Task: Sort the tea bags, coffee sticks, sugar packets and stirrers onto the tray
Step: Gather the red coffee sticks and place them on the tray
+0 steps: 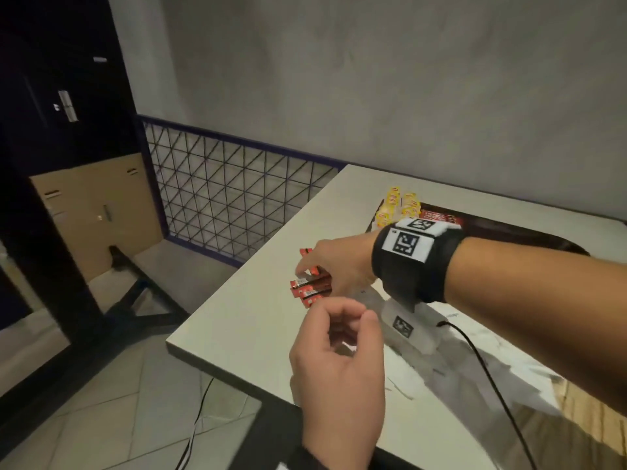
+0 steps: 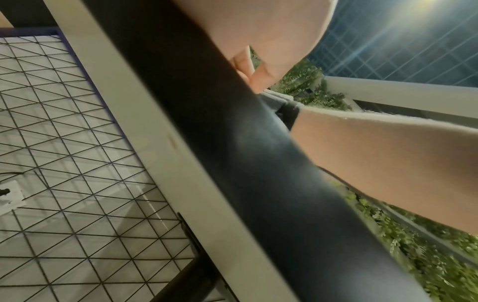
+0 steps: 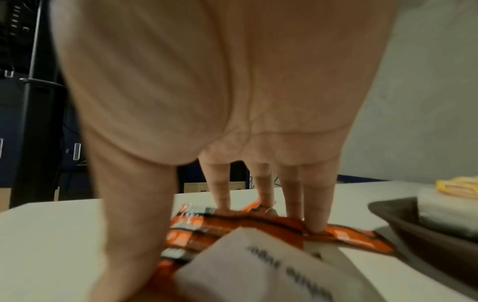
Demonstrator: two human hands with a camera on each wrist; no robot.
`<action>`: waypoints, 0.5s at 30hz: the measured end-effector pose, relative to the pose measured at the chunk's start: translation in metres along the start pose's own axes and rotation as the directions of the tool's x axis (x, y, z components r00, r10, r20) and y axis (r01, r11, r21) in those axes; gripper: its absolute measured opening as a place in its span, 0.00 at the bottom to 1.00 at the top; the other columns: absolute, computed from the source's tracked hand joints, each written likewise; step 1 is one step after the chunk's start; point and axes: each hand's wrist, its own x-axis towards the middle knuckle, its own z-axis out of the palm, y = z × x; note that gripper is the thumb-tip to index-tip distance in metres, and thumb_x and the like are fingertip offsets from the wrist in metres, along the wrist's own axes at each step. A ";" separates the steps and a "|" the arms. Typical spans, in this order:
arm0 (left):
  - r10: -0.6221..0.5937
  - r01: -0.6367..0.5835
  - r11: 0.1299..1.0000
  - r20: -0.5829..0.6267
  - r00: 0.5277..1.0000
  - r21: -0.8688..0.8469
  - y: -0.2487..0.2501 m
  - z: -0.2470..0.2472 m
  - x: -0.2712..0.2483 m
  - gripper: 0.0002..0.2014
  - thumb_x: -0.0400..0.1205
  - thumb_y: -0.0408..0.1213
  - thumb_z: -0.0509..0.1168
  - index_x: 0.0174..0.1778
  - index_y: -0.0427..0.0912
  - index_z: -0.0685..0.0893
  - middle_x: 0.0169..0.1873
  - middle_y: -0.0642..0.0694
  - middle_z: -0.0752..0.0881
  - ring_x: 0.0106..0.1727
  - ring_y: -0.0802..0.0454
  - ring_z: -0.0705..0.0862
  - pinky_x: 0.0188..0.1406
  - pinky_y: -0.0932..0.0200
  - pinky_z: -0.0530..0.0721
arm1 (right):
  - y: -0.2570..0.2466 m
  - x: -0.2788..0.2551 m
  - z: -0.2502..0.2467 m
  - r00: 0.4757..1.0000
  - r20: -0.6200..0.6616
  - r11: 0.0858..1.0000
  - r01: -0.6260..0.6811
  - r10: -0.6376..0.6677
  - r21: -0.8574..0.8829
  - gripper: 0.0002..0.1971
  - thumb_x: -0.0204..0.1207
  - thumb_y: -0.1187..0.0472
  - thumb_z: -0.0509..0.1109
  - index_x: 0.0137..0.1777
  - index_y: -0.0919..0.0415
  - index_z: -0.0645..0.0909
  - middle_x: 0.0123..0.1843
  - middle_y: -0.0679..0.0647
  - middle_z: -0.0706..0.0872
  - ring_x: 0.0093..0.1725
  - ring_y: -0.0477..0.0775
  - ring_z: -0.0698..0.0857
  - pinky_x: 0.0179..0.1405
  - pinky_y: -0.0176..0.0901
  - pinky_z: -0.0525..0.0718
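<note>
Several red coffee sticks lie in a loose pile near the left edge of the pale table. My right hand reaches over them. In the right wrist view its straight fingertips press on the coffee sticks while the thumb drops down on the near side. My left hand hovers above the table's front edge, fingers loosely curled, with nothing seen in it. The dark brown tray sits at the right and holds yellow tea bags and red sticks.
A white sheet with a printed marker and a black cable lie under my right forearm. A white printed packet fills the near part of the right wrist view. A wire grid railing and a cardboard box stand past the table's left edge.
</note>
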 end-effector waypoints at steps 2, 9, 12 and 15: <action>-0.005 0.005 1.000 0.011 1.000 0.020 0.000 -0.001 0.000 0.02 0.73 0.43 0.71 0.37 0.57 0.85 0.33 0.57 0.86 0.37 0.53 0.84 0.42 0.48 0.84 | 0.003 -0.011 0.013 0.990 -0.143 0.999 0.020 -0.013 0.046 0.17 0.77 0.59 0.73 0.66 0.50 0.83 0.54 0.49 0.82 0.50 0.53 0.79 0.50 0.44 0.79; -0.030 0.029 0.995 0.009 1.000 0.099 0.004 -0.001 0.002 0.09 0.80 0.33 0.75 0.39 0.53 0.86 0.38 0.56 0.88 0.42 0.54 0.86 0.44 0.53 0.84 | 0.008 -0.052 0.040 0.954 -0.299 0.996 0.035 -0.007 0.087 0.05 0.77 0.63 0.70 0.49 0.60 0.86 0.49 0.55 0.86 0.47 0.58 0.84 0.47 0.51 0.83; -0.063 0.063 0.993 0.000 0.998 0.102 0.003 0.000 0.004 0.08 0.80 0.32 0.74 0.41 0.51 0.86 0.40 0.55 0.88 0.44 0.55 0.87 0.47 0.50 0.87 | 0.007 -0.058 0.046 0.951 -0.310 0.999 0.030 -0.019 0.030 0.05 0.77 0.59 0.73 0.49 0.58 0.87 0.46 0.54 0.84 0.46 0.57 0.83 0.47 0.53 0.84; -0.076 0.074 0.992 0.013 0.997 0.100 0.002 0.000 0.005 0.08 0.81 0.33 0.73 0.43 0.53 0.86 0.46 0.53 0.88 0.50 0.53 0.88 0.50 0.50 0.89 | 0.012 -0.065 0.050 0.941 -0.338 0.998 0.028 -0.005 0.063 0.02 0.76 0.62 0.72 0.46 0.58 0.85 0.42 0.53 0.84 0.43 0.57 0.82 0.43 0.54 0.84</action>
